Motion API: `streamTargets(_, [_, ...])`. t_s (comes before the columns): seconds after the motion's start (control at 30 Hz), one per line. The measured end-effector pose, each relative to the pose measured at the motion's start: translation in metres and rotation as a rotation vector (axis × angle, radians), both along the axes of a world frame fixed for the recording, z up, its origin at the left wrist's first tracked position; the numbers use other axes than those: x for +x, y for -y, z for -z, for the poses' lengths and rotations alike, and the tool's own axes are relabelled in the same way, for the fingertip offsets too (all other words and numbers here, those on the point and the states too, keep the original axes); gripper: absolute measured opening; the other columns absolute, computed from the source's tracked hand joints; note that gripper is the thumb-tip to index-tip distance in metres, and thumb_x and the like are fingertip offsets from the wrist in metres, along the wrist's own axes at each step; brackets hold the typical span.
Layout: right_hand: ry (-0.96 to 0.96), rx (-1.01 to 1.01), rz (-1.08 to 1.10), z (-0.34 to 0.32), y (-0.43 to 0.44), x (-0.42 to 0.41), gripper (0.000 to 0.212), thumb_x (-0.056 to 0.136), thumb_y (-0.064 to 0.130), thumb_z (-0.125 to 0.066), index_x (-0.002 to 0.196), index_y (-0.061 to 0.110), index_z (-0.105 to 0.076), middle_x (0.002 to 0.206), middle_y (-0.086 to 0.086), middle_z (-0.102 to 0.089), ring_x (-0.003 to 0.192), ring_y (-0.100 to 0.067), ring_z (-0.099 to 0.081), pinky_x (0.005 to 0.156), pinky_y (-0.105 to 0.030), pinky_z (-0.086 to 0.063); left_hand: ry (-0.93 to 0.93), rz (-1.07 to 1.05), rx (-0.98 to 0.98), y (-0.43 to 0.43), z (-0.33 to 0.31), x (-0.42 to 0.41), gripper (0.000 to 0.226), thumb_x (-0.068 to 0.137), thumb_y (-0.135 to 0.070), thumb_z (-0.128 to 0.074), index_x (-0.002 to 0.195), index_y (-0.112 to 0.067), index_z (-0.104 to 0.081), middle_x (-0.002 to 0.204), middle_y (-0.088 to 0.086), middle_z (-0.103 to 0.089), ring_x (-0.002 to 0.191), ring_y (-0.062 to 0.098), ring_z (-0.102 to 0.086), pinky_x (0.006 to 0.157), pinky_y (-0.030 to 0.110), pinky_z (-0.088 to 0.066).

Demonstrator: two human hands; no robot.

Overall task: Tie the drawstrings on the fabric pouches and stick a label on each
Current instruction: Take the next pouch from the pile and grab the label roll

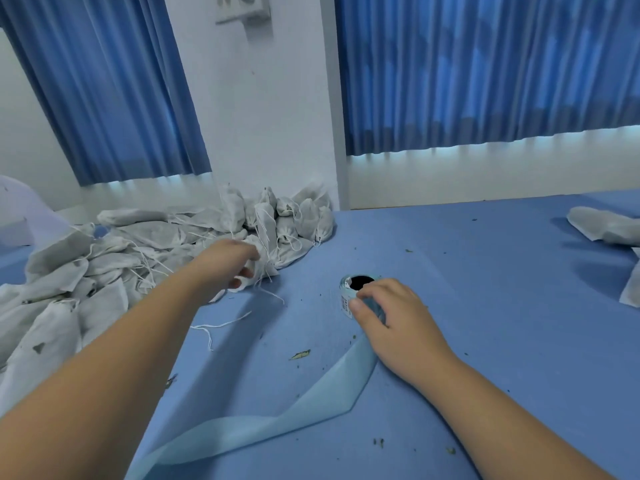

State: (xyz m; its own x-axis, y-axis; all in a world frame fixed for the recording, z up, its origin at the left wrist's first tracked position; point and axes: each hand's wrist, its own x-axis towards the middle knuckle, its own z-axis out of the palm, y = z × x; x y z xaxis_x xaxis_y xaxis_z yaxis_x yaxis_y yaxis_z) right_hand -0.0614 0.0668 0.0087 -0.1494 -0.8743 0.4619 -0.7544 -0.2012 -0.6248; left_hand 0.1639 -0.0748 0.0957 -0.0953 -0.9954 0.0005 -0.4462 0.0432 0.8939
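The blue table [485,258] fills the lower half of the frame. The heap of white fabric pouches [138,251] sprawls over its left side, from the wall at centre down to the left edge. A few more pouches [602,226] lie at the far right. The step in hand looks like drawing one pouch from the heap while readying a label. To do it well, lift the chosen pouch by its gathered neck so that its strings come free of the neighbours' tangled cords. Then bring it to the bare cloth in front before tying. The roll should be steadied so that a label peels cleanly off its backing. A long pale backing strip [311,403] trails from the roll to the lower left corner and ought to be kept from under the work. The left hand [232,261], at centre left, has its fingers and thumb curled on a single pouch [266,263] at the heap's near edge. The right hand [391,313], right of centre and well apart from the left, grips the small label roll [348,294], thumb pressed on its printed side. A loose string [221,323] lies between the arms.
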Motion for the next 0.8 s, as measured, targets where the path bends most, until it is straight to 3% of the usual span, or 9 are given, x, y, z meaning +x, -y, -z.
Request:
streamTargets(0.1, [0.008, -0.013, 0.011, -0.003, -0.004, 0.001, 0.039, 0.092, 0.049, -0.045, 0.116, 0.023, -0.062, 0.114, 0.015, -0.051, 0.11, -0.007, -0.048, 0.098, -0.031, -0.039, -0.278, 0.077, 0.035, -0.023, -0.017, -0.008, 0.01, 0.091, -0.01, -0.058, 0.098, -0.006, -0.064, 0.094, 0.006, -0.061, 0.06, 0.017, -0.059, 0.051, 0.025, -0.039])
streamTargets(0.2, [0.181, -0.061, 0.008, -0.011, -0.01, 0.003, 0.027, 0.09, 0.047, -0.05, 0.11, 0.033, -0.06, 0.111, 0.02, -0.053, 0.105, 0.008, -0.049, 0.085, -0.008, -0.036, -0.483, 0.185, 0.061, -0.052, -0.026, -0.021, 0.018, 0.092, -0.01, -0.053, 0.104, -0.006, -0.066, 0.105, 0.002, -0.067, 0.058, 0.013, -0.062, 0.048, 0.024, -0.043])
streamTargets(0.27, [0.319, -0.094, 0.017, -0.019, -0.016, 0.004, 0.022, 0.089, 0.045, -0.056, 0.109, 0.036, -0.055, 0.113, 0.022, -0.053, 0.102, 0.016, -0.048, 0.079, -0.004, -0.035, -0.56, 0.241, 0.064, -0.073, -0.028, -0.033, 0.023, 0.092, -0.008, -0.051, 0.108, -0.004, -0.067, 0.107, 0.002, -0.068, 0.06, 0.014, -0.061, 0.053, 0.026, -0.043])
streamTargets(0.43, [0.589, -0.208, 0.009, -0.04, -0.029, 0.001, 0.03, 0.087, 0.038, -0.066, 0.113, 0.04, -0.051, 0.112, 0.018, -0.058, 0.072, 0.007, -0.057, 0.061, -0.005, -0.041, -0.488, 0.337, 0.001, -0.125, -0.028, -0.069, 0.027, 0.091, -0.006, -0.051, 0.109, -0.01, -0.072, 0.108, -0.004, -0.074, 0.067, 0.013, -0.062, 0.063, 0.029, -0.044])
streamTargets(0.57, [0.599, -0.255, 0.017, -0.052, -0.036, -0.006, 0.034, 0.089, 0.033, -0.066, 0.121, 0.037, -0.055, 0.112, 0.019, -0.057, 0.074, -0.007, -0.062, 0.066, -0.013, -0.046, -0.429, 0.4, -0.078, -0.153, -0.035, -0.091, 0.031, 0.091, -0.003, -0.05, 0.11, -0.014, -0.072, 0.107, -0.004, -0.074, 0.07, 0.01, -0.061, 0.069, 0.029, -0.045])
streamTargets(0.67, [0.598, -0.298, 0.053, -0.059, -0.037, -0.012, 0.01, 0.091, 0.025, -0.064, 0.097, 0.032, -0.067, 0.096, 0.011, -0.065, 0.077, -0.021, -0.065, 0.07, -0.021, -0.05, -0.449, 0.427, -0.125, -0.167, -0.038, -0.108, 0.033, 0.091, -0.001, -0.049, 0.109, -0.016, -0.072, 0.104, -0.002, -0.073, 0.071, 0.011, -0.058, 0.07, 0.028, -0.044])
streamTargets(0.73, [0.615, -0.343, 0.091, -0.06, -0.038, -0.017, 0.014, 0.092, 0.02, -0.062, 0.08, 0.025, -0.066, 0.073, 0.012, -0.062, 0.067, -0.015, -0.06, 0.059, -0.014, -0.044, -0.493, 0.403, -0.158, -0.173, -0.035, -0.119, 0.034, 0.091, -0.001, -0.049, 0.113, -0.017, -0.07, 0.108, -0.005, -0.072, 0.07, 0.009, -0.06, 0.067, 0.025, -0.044])
streamTargets(0.8, [0.649, -0.37, 0.118, -0.063, -0.039, -0.024, 0.022, 0.093, 0.021, -0.06, 0.075, 0.007, -0.062, 0.064, -0.006, -0.055, 0.06, -0.014, -0.049, 0.052, -0.019, -0.038, -0.542, 0.335, -0.211, -0.175, -0.027, -0.129, 0.034, 0.091, -0.002, -0.05, 0.114, -0.019, -0.069, 0.108, -0.008, -0.071, 0.072, 0.008, -0.062, 0.067, 0.023, -0.046])
